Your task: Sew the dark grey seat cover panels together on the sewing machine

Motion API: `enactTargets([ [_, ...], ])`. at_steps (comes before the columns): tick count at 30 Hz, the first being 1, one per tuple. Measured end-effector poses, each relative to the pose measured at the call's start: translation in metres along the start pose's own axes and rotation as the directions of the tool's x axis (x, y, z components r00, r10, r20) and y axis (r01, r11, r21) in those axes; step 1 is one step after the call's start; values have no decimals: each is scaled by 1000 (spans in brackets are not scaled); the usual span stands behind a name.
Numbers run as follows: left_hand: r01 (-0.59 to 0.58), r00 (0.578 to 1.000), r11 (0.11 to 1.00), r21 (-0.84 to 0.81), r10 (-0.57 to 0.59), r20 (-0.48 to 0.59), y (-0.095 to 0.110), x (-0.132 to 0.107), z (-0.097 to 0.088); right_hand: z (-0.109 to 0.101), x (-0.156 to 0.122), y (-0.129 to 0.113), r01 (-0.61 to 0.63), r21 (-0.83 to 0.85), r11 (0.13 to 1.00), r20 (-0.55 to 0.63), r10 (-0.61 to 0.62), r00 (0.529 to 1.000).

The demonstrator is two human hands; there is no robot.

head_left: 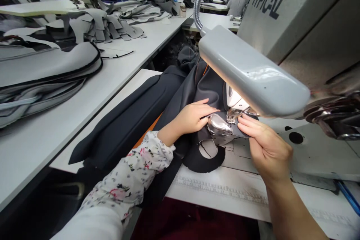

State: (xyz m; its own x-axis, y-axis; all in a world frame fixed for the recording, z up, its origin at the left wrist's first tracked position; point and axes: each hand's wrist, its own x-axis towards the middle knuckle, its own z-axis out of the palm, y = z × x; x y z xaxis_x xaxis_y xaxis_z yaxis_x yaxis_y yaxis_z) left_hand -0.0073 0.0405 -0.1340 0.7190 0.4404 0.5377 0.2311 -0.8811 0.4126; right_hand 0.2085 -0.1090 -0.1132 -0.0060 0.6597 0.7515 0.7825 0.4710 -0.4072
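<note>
My left hand (192, 117), in a floral sleeve, lies on dark grey fabric (171, 93) just left of the sewing machine's metal presser foot (222, 124); its fingers are stretched toward the foot and press the cloth down. My right hand (264, 146) is on the right of the foot, fingers pressed together on the fabric's edge near the needle. The dark fabric trails away to the upper left over the table, and an orange lining shows beneath it. The needle itself is hidden behind the lamp.
A grey gooseneck lamp head (253, 73) hangs over the needle area. The sewing machine body (303, 18) fills the upper right. Stacked grey cut pieces (42, 71) lie on the long white table (84, 105) at left. A person (237, 0) sits far back.
</note>
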Motion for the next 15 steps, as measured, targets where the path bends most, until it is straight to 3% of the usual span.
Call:
enactTargets([
  [6,144,988,989,28,-145,47,15,-27,29,25,-6,18,-65,9,998,-173,65,983],
  [10,245,969,967,67,-247,22,45,-62,39,39,-39,3,-199,15,980,-158,199,967],
  [13,202,975,972,117,-210,65,63,-93,24,38,-91,-19,-350,139,926,-104,365,925],
  [15,122,978,975,186,-150,146,59,-113,-3,39,-123,-20,-395,123,910,22,396,918],
])
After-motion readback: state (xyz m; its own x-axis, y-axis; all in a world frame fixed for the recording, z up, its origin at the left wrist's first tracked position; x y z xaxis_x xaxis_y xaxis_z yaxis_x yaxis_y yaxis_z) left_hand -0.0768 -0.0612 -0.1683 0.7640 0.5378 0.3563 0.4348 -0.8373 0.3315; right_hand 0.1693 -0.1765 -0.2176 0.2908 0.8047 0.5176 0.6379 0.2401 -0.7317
